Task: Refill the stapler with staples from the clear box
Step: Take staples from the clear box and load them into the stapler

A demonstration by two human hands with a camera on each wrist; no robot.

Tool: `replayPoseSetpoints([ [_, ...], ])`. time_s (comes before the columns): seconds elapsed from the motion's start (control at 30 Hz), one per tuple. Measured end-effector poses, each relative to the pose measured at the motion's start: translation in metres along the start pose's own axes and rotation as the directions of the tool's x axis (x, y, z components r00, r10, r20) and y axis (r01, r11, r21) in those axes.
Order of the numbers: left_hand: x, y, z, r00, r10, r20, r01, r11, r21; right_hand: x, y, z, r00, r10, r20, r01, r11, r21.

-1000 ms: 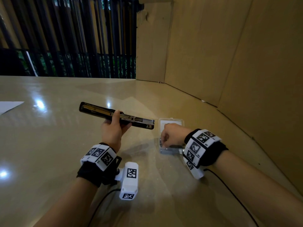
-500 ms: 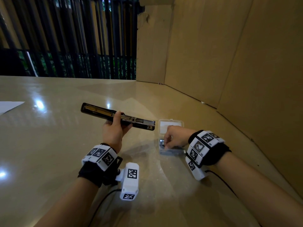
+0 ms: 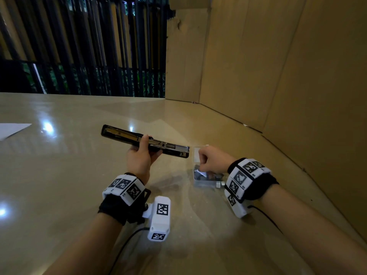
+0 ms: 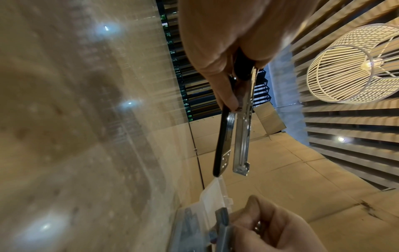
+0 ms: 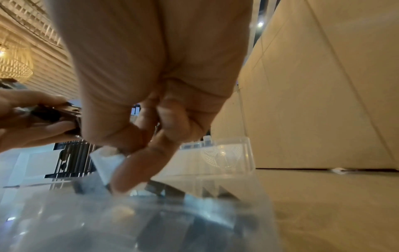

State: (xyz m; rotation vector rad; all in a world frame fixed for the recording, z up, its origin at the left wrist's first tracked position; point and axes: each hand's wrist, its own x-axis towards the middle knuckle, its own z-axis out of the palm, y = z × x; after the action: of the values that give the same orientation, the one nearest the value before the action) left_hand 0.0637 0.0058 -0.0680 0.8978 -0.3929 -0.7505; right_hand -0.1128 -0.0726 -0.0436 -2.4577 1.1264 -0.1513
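A big shiny tan table [image 3: 59,175] fills most of the view. Tall brown cardboard walls [image 3: 278,76] stand along its right side, and a dark fence of bars [image 3: 89,46] is at the back. A white sheet of paper [image 3: 12,129] lies at the far left edge of the table.

The left hand [image 3: 140,156] holds the black stapler [image 3: 145,141] up off the table. Its thumb lies over the top and its fingers curl under the middle. The stapler is swung open, so it makes one long flat line, with its silver staple track [image 4: 242,136] showing.

The clear box [image 3: 206,176] sits on the table just to the right of the stapler's end. Its lid [image 5: 224,155] is open and tilted back. Grey strips lie inside it.

The right hand [image 3: 212,159] is over the box with its fingers curled in. The thumb and a finger pinch a small grey strip of staples [image 4: 223,220] just above the box.
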Motion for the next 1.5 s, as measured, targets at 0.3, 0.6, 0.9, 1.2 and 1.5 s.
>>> replayPoseSetpoints([
  [0.3, 0.000, 0.001, 0.001, 1.000, -0.004, -0.003, 0.004, 1.000, -0.013, -0.001, 0.005, -0.009, 0.999, 0.047, 0.019, -0.050, 0.988, 0.144],
  [0.6, -0.002, 0.001, 0.000, 1.000, -0.018, -0.004, 0.018, 1.000, -0.006, -0.006, 0.022, -0.013, 0.986, 0.107, 0.130, -0.138, 0.957, 0.254],
  [0.9, -0.004, 0.001, 0.002, 1.000, -0.017, 0.002, 0.017, 1.000, -0.009, -0.001, 0.024, -0.009, 0.972, 0.197, 0.125, -0.232, 0.870, 0.435],
  [1.2, -0.002, 0.001, 0.000, 1.000, -0.024, 0.002, 0.024, 1.000, -0.006, -0.005, 0.018, -0.016, 0.942, 0.243, 0.233, -0.332, 0.788, 0.519],
  [1.5, -0.003, 0.001, 0.000, 1.000, -0.016, -0.002, 0.016, 1.000, -0.008, -0.013, 0.020, -0.021, 0.970, 0.159, 0.185, -0.204, 0.944, 0.259],
])
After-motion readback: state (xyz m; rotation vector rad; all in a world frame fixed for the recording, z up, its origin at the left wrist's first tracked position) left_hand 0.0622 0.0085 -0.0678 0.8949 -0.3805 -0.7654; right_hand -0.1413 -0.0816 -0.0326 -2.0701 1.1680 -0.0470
